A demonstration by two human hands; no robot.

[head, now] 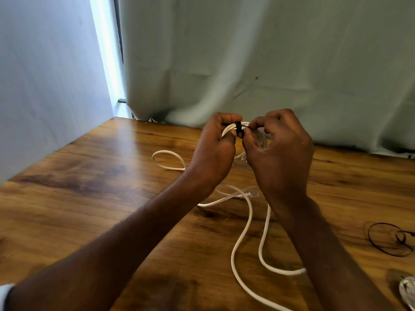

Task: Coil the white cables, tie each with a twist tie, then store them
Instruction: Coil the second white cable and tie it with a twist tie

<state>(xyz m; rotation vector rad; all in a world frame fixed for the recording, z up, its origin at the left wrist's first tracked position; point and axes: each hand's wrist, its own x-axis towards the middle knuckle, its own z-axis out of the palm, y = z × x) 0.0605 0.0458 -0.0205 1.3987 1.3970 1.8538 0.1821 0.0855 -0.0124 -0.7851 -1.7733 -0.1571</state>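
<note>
Both hands are working together above the far middle of the wooden worktop [89,176], and the coiled white cable [226,129] they are holding serves as the landmark here. The left hand [213,153] is curling its fingers round the left side of the coil, with its thumb pressing against the bundle from below. A black twist tie [238,129] is wrapping the coil just right of that thumb. The right hand [278,153] is sitting just right of the coil, its fingertips pinching at the twist tie; the exact ends of the tie are hidden between the fingers.

Below the coil, a loose white cable [241,241] is lying on the worktop, snaking toward the near edge in wide bends and passing under the right forearm. To the left of the coil, one loop of this loose cable is lying flat on the wood, partly hidden behind the left wrist. A clear plug end [251,194] is resting on the worktop below the coil, between the two wrists.

Well to the right of the coil and nearer the camera, a thin dark wire loop [389,240] is lying on the worktop. At the near right corner another white bundle [407,290] is showing, cut off by the frame edge. Behind the coil, a pale cloth [269,63] is hanging down to the worktop's far edge.
</note>
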